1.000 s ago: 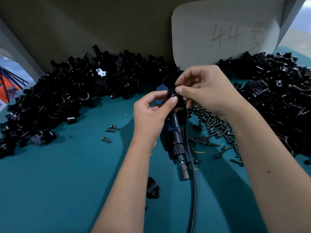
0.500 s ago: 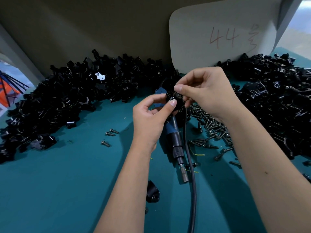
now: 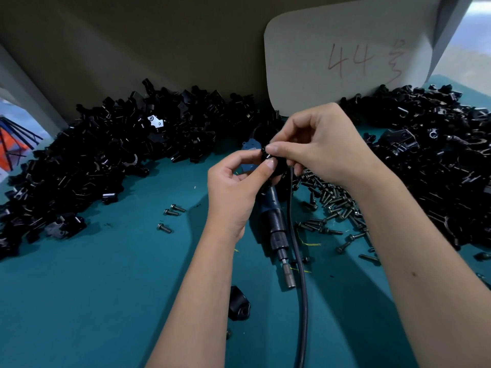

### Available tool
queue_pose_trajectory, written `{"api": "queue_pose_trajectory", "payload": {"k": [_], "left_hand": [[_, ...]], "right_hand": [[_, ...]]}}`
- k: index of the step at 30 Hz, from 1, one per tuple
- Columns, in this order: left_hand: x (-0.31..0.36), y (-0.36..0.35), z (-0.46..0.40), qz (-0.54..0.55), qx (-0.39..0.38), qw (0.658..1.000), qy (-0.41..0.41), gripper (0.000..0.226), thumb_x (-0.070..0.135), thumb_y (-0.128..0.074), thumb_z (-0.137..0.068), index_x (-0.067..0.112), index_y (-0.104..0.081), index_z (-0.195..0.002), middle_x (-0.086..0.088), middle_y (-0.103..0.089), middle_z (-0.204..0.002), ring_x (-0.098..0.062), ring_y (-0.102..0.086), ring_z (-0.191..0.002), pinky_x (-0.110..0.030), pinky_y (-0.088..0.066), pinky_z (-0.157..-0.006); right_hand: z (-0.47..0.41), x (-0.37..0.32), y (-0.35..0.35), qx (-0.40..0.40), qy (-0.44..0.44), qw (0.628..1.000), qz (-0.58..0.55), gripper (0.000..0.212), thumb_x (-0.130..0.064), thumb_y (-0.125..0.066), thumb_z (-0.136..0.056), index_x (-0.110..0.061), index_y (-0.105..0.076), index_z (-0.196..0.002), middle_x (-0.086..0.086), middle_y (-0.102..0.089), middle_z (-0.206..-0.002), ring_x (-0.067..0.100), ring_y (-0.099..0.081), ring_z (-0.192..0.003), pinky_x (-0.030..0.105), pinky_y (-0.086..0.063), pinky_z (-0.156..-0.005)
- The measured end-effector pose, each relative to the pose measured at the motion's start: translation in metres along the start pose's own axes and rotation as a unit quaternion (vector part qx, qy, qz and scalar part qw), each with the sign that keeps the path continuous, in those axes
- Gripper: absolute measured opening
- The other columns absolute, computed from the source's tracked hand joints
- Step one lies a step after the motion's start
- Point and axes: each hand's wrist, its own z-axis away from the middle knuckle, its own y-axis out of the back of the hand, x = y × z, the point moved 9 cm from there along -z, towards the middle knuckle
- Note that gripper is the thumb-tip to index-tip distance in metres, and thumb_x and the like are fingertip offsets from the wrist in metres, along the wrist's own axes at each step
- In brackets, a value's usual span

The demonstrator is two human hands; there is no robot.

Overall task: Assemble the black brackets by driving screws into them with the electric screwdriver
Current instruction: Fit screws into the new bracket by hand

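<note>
Head view: looked down on a teal table (image 3: pixel 79 301), two bare forearms reaching in.
Left heap: one big pile of black brackets (image 3: pixel 87 166), too many to count; one pale bracket face (image 3: pixel 155 120) showed among them.
Loose screws, left: three (image 3: pixel 170 216), lying apart on the teal surface.
Single bracket: one (image 3: pixel 239 304), alone near the bottom edge, beside the left forearm.
Left hand (image 3: pixel 233 192): pinched a small black bracket (image 3: pixel 273 166) between thumb and fingertips, raised above the table.
Electric screwdriver (image 3: pixel 273 224): one, blue and black, lying flat under the hands, bit end toward the viewer, touched by neither hand.
Cable (image 3: pixel 299 261): one black cord, running alongside the screwdriver to the bottom edge.
Right hand (image 3: pixel 324 147): fingers curled, pinching the same small bracket from above; screw between the fingertips too hidden to tell.
Screw pile (image 3: pixel 334 205): one scatter of dark screws under the right wrist, uncountable.
Card (image 3: pixel 345 57): one pale sheet against the back wall, handwritten "44" in red plus one unreadable mark.
Right heap: second large bracket pile (image 3: pixel 430 155), uncountable.
</note>
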Motion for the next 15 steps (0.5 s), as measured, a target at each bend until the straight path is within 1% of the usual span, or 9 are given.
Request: {"api": "queue_pose_trajectory", "payload": {"k": [3,6,8,9,10,11,12,14,15], "left_hand": [[-0.003,-0.001,0.002,0.037,0.009,0.999,0.020,0.013,0.001,-0.076,-0.088,0.006,-0.075,-0.100,-0.010,-0.077,-0.097,-0.023,-0.075,-0.089,-0.040,-0.062,-0.083],[-0.002,-0.003,0.002,0.079,0.018,0.996,0.038,0.012,0.001,-0.075,-0.089,0.012,-0.078,-0.093,-0.015,-0.073,-0.101,-0.025,-0.072,-0.093,-0.038,-0.062,-0.082],[-0.001,-0.004,0.001,0.108,0.022,0.993,0.046,0.012,0.000,-0.075,-0.088,0.011,-0.076,-0.093,-0.013,-0.072,-0.097,-0.024,-0.072,-0.090,-0.034,-0.061,-0.079],[0.000,-0.004,0.000,0.119,0.022,0.991,0.049,0.011,0.000,-0.074,-0.088,0.009,-0.075,-0.095,-0.012,-0.074,-0.096,-0.023,-0.073,-0.088,-0.032,-0.061,-0.077],[0.000,-0.005,-0.001,0.126,0.023,0.990,0.054,0.011,0.001,-0.073,-0.089,0.008,-0.073,-0.097,-0.011,-0.076,-0.095,-0.023,-0.074,-0.087,-0.031,-0.061,-0.076],[-0.001,-0.004,-0.001,0.128,0.027,0.990,0.061,0.011,0.001,-0.072,-0.091,0.008,-0.071,-0.100,-0.011,-0.077,-0.095,-0.024,-0.075,-0.085,-0.029,-0.061,-0.075],[-0.002,-0.003,-0.001,0.129,0.033,0.989,0.071,0.010,0.002,-0.070,-0.093,0.009,-0.070,-0.100,-0.010,-0.078,-0.095,-0.024,-0.076,-0.082,-0.027,-0.061,-0.074],[-0.004,-0.003,0.000,0.141,0.043,0.985,0.088,0.007,0.004,-0.069,-0.095,0.011,-0.069,-0.097,-0.009,-0.078,-0.093,-0.025,-0.077,-0.079,-0.025,-0.061,-0.072],[-0.005,-0.003,0.001,0.152,0.047,0.983,0.094,0.007,0.005,-0.068,-0.096,0.012,-0.069,-0.095,-0.009,-0.078,-0.091,-0.025,-0.077,-0.079,-0.024,-0.061,-0.072]], "right_hand": [[-0.002,0.005,0.002,0.022,-0.021,0.999,-0.019,0.029,-0.034,-0.079,-0.093,-0.013,-0.074,-0.073,0.009,-0.067,-0.059,0.022,-0.059,-0.046,0.031,-0.052,-0.047],[0.000,0.003,0.005,-0.011,-0.017,1.000,-0.018,0.016,-0.034,-0.075,-0.095,-0.020,-0.082,-0.093,0.012,-0.071,-0.071,0.032,-0.063,-0.056,0.042,-0.055,-0.056],[0.003,0.001,0.009,-0.034,-0.016,0.999,-0.036,0.014,-0.032,-0.074,-0.096,-0.027,-0.081,-0.108,0.009,-0.072,-0.078,0.033,-0.066,-0.064,0.041,-0.059,-0.054],[0.004,0.004,0.011,-0.045,-0.027,0.998,-0.042,0.015,-0.029,-0.075,-0.096,-0.025,-0.079,-0.110,0.007,-0.071,-0.078,0.027,-0.066,-0.064,0.037,-0.058,-0.050],[0.006,0.008,0.012,-0.064,-0.050,0.996,-0.021,0.013,-0.027,-0.077,-0.094,-0.022,-0.077,-0.106,0.006,-0.070,-0.077,0.021,-0.066,-0.063,0.032,-0.057,-0.049],[0.009,0.015,0.010,-0.103,-0.081,0.991,0.032,0.010,-0.025,-0.080,-0.091,-0.020,-0.075,-0.099,0.004,-0.070,-0.077,0.017,-0.066,-0.062,0.029,-0.056,-0.049],[0.015,0.024,0.006,-0.163,-0.118,0.974,0.098,0.011,-0.023,-0.083,-0.088,-0.019,-0.074,-0.093,0.003,-0.072,-0.077,0.014,-0.067,-0.060,0.027,-0.057,-0.050],[0.036,0.043,-0.005,-0.285,-0.207,0.918,0.181,0.015,-0.019,-0.088,-0.082,-0.021,-0.075,-0.089,0.003,-0.075,-0.078,0.014,-0.070,-0.062,0.026,-0.058,-0.055],[0.047,0.049,-0.008,-0.320,-0.244,0.893,0.203,0.019,-0.019,-0.090,-0.079,-0.021,-0.075,-0.091,0.004,-0.076,-0.081,0.016,-0.072,-0.066,0.025,-0.058,-0.056]]}}
